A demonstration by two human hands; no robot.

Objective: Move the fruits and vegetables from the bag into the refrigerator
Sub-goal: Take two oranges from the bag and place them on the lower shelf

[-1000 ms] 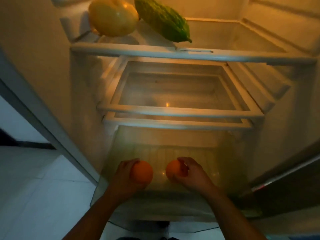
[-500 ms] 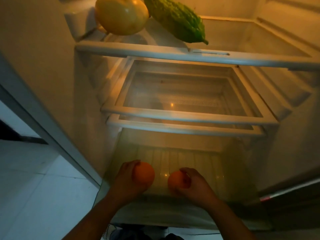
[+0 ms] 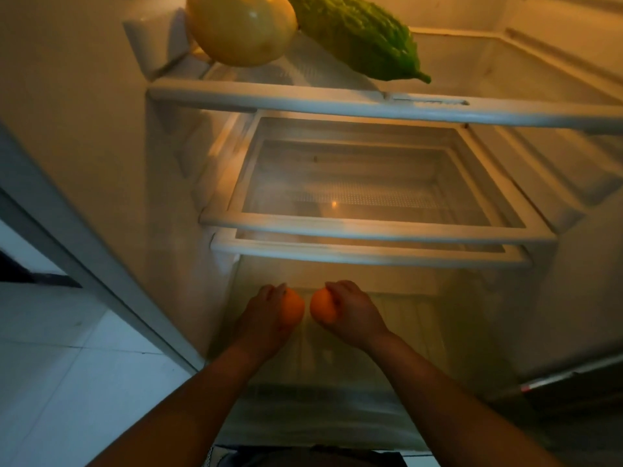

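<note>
I look down into an open refrigerator. My left hand (image 3: pixel 266 316) grips one orange (image 3: pixel 292 308) and my right hand (image 3: pixel 354 315) grips a second orange (image 3: pixel 322 308). Both oranges are held side by side, almost touching, low inside the clear bottom crisper drawer (image 3: pixel 421 318). On the top glass shelf (image 3: pixel 337 104) lie a large round yellow fruit (image 3: pixel 241 26) and a bumpy green bitter gourd (image 3: pixel 357 38). The bag is out of view.
Two bare glass shelves (image 3: pixel 371 227) sit close together above the drawer. The fridge's left wall (image 3: pixel 84 129) and grey door frame (image 3: pixel 67 251) stand to my left, with white floor tiles (image 3: pixel 67 382) below. A dark door edge (image 3: pixel 573 382) is at the lower right.
Both hands have moved deeper into the bottom drawer and drawn together, so the two oranges now nearly touch. My view has shifted closer to the fridge.
</note>
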